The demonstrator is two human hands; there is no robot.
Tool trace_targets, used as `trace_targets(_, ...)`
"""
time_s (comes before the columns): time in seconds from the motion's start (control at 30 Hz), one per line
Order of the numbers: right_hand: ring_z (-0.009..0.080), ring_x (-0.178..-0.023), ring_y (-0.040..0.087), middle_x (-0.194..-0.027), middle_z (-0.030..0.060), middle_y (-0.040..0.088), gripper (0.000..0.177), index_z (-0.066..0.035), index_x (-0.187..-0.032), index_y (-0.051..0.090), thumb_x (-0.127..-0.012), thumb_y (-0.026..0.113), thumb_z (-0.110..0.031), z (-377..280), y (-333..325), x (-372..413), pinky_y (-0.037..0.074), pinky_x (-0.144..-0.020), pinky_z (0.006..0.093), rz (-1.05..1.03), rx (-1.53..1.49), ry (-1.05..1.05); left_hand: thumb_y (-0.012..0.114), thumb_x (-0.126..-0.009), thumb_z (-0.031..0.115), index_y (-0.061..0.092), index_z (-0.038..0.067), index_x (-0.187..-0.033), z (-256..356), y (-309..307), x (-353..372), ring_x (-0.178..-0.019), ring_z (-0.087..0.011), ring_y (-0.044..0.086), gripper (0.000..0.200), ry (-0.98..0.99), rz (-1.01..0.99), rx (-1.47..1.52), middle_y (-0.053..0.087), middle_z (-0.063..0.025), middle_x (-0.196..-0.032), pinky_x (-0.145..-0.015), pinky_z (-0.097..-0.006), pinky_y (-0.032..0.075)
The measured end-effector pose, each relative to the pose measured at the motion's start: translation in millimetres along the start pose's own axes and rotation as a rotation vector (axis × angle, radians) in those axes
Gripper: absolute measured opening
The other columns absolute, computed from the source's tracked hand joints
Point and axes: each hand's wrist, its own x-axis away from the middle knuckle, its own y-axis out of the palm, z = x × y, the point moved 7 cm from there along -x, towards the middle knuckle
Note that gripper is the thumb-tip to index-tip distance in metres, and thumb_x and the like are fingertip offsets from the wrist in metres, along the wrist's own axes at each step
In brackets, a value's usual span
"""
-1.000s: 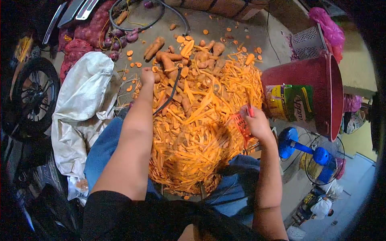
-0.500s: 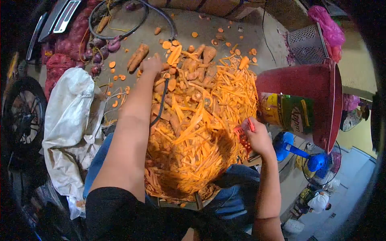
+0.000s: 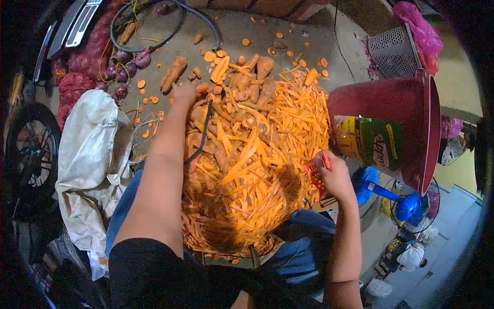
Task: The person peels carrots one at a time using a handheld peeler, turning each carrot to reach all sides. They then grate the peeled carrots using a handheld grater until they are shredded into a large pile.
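A large heap of shredded carrot [image 3: 252,190] lies before me, with whole carrots [image 3: 265,67] at its far side. My left hand [image 3: 184,93] reaches to the far left of the heap, closed around or against a carrot piece; its fingertips are partly hidden. Just beyond it lies a thick carrot [image 3: 173,73] on the floor. At the heap's right edge my right hand [image 3: 333,175] is closed on a red grater [image 3: 315,175] with holes in it. A dark strap [image 3: 207,129] crosses the heap's left part.
A large red tub [image 3: 381,98] stands right of the heap, near a blue fan [image 3: 409,206]. A white sack [image 3: 87,149] and net bags of onions [image 3: 77,92] are at the left. A black hose [image 3: 218,36] and carrot slices [image 3: 246,41] lie beyond. A distant person [image 3: 410,256] is at lower right.
My left hand has moved slightly left and down, toward me. My right hand with the red grater has shifted a little right.
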Motion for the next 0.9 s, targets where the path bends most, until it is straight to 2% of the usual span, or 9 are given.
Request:
trace_targets(0.03, 0.0379, -0.065, 0.047, -0.065, 0.0207, 0.048, 0.01, -0.001, -0.074, 0.045, -0.069, 0.046, -0.01, 2.1, -2.9, 2.0, 0.037, -0.056, 0.0396, 0.033, 0.01, 0.008, 0.04, -0.079, 0.023, 0.039, 0.015, -0.111, -8.5, 4.6, -10.1, -0.106, -0.0233, 0.037, 0.033, -0.002, 0.005, -0.004, 0.04, -0.0092, -0.113, -0.09, -0.0477, 0.021)
trace_targets(0.13, 0.036, -0.064, 0.048, -0.065, 0.0202, 0.049, 0.013, -0.001, -0.073, 0.046, -0.073, 0.045, -0.014, 4.2, -11.6, 8.6, 0.037, -0.055, 0.0383, 0.14, -0.038, -0.027, 0.038, -0.078, 0.043, 0.037, 0.005, -0.109, -9.2, -22.3, -13.7, -0.097, -0.0246, 0.044, 0.048, 0.194, 0.2, 1.03, 0.047, -0.0128, -0.103, -0.084, -0.0404, 0.033)
trace_targets(0.17, 0.035, -0.064, 0.049, -0.066, 0.0202, 0.05, 0.014, -0.001, -0.073, 0.047, -0.073, 0.045, -0.015, 3.9, -17.5, 10.4, 0.038, -0.055, 0.0375, 0.196, -0.023, -0.021, 0.038, -0.078, 0.043, 0.037, 0.005, -0.109, 0.5, -47.9, 3.0, -0.097, -0.0246, 0.044, 0.048, 0.196, 0.212, 1.023, 0.047, -0.0128, -0.103, -0.084, -0.0404, 0.033)
trace_targets(0.23, 0.0302, -0.059, 0.05, -0.064, 0.0195, 0.05, 0.015, 0.0, -0.072, 0.048, -0.074, 0.045, -0.015, -5.4, -23.3, 17.8, 0.038, -0.053, 0.0347, 0.176, -0.204, 0.122, 0.037, -0.077, 0.047, 0.038, 0.004, -0.106, 31.8, -68.2, 34.1, -0.087, -0.0226, 0.05, 0.052, -0.016, -0.221, 2.195, 0.05, -0.0121, -0.096, -0.073, -0.0386, 0.041)
trace_targets(0.37, 0.0134, -0.048, 0.041, -0.054, 0.0061, 0.046, 0.023, 0.001, -0.065, 0.046, -0.076, 0.048, -0.02, 10.8, -32.8, 27.9, 0.035, -0.047, 0.0281, 0.407, -0.624, 0.033, 0.036, -0.078, 0.047, 0.039, 0.006, -0.103, 86.7, -127.5, 86.2, -0.076, -0.0233, 0.055, 0.048, 0.245, -0.308, 2.407, 0.052, -0.0118, -0.086, -0.06, -0.0362, 0.047)
trace_targets(0.43, 0.009, -0.047, 0.034, -0.052, -0.0013, 0.039, 0.027, -0.002, -0.059, 0.043, -0.077, 0.047, -0.022, 6.6, -48.9, 42.2, 0.032, -0.046, 0.0255, 0.537, -0.776, -0.015, 0.034, -0.078, 0.046, 0.04, 0.008, -0.099, 126.7, -146.5, 122.2, -0.065, -0.0235, 0.055, 0.043, 0.526, -0.58, 2.477, 0.051, -0.011, -0.079, -0.053, -0.0368, 0.048)
trace_targets(0.63, 0.0042, -0.048, 0.029, -0.051, -0.0066, 0.036, 0.029, -0.01, -0.054, 0.042, -0.076, 0.052, -0.026, 17.9, -51.8, 71.4, 0.022, -0.041, 0.024, 0.641, -1.237, -0.002, 0.03, -0.081, 0.043, 0.041, 0.012, -0.095, 213.5, -154.5, 249.4, -0.057, -0.0209, 0.052, 0.036, 0.342, -0.742, 2.324, 0.051, -0.0084, -0.073, -0.051, -0.0389, 0.048)
trace_targets(0.77, 0.0044, -0.049, 0.034, -0.054, -0.0049, 0.042, 0.024, -0.007, -0.059, 0.05, -0.076, 0.053, -0.023, 7.5, -52.2, 112.8, 0.027, -0.043, 0.0218, 0.777, -1.408, -0.034, 0.026, -0.082, 0.044, 0.041, 0.012, -0.094, 238.7, -132.5, 320.2, -0.056, -0.0206, 0.052, 0.038, 0.289, -0.868, 2.249, 0.051, -0.0067, -0.072, -0.051, -0.039, 0.047)
trace_targets(0.9, 0.007, -0.055, 0.043, -0.06, -0.0004, 0.05, 0.023, -0.001, -0.067, 0.052, -0.076, 0.052, -0.022, -25.9, -54.4, 170.9, 0.036, -0.05, 0.0225, 0.896, -1.361, -0.246, 0.016, -0.083, 0.043, 0.042, 0.01, -0.097, 244.4, -135.8, 390.0, -0.062, -0.0201, 0.053, 0.044, 0.439, -0.897, 2.198, 0.052, -0.0065, -0.078, -0.06, -0.0359, 0.047)
